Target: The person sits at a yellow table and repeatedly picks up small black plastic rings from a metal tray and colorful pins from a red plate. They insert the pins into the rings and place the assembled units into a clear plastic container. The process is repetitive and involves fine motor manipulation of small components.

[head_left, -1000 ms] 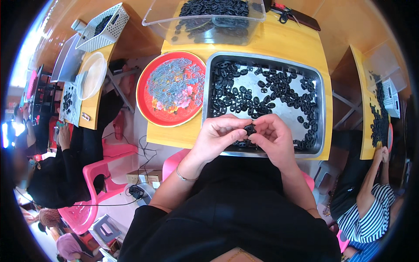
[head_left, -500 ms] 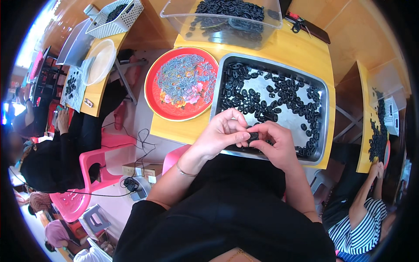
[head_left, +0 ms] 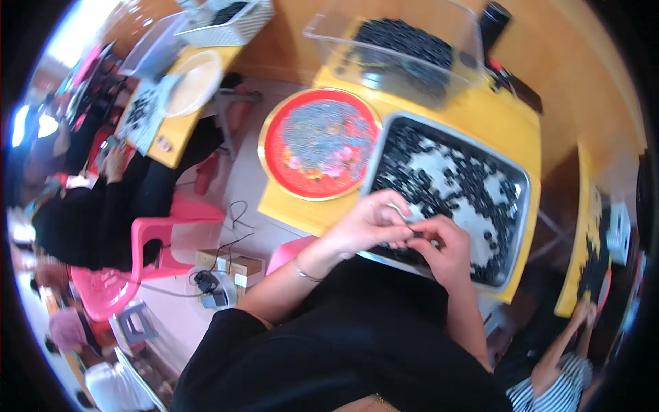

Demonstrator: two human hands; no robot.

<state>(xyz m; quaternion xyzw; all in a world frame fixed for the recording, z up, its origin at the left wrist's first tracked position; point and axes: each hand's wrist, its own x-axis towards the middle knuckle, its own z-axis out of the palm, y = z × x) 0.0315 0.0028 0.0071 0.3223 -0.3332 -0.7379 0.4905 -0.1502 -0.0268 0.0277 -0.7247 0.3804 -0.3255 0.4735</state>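
My left hand point(head_left: 367, 225) and my right hand point(head_left: 443, 248) meet over the near edge of a metal tray point(head_left: 526, 206). Between their fingertips is a small black part point(head_left: 417, 235), pinched from both sides and mostly covered by the fingers. Many small black oval parts point(head_left: 420, 145) lie scattered in the tray, thicker at its left and far sides. Left of it stands a round red tray point(head_left: 277, 152) with a gold rim and a flower print. Small grey slender pieces point(head_left: 319, 127) are heaped on that one.
A clear plastic bin point(head_left: 333, 53) of black parts stands at the table's far side, near a dark cylinder point(head_left: 494, 24). A pink chair point(head_left: 141, 237) and cables point(head_left: 237, 230) are at left. Co-workers sit at yellow tables on both sides; one wears a striped sleeve point(head_left: 573, 374).
My view has turned, so the table and trays appear lower and farther right, slightly blurred. Both hands stay together with the small black part between their fingertips.
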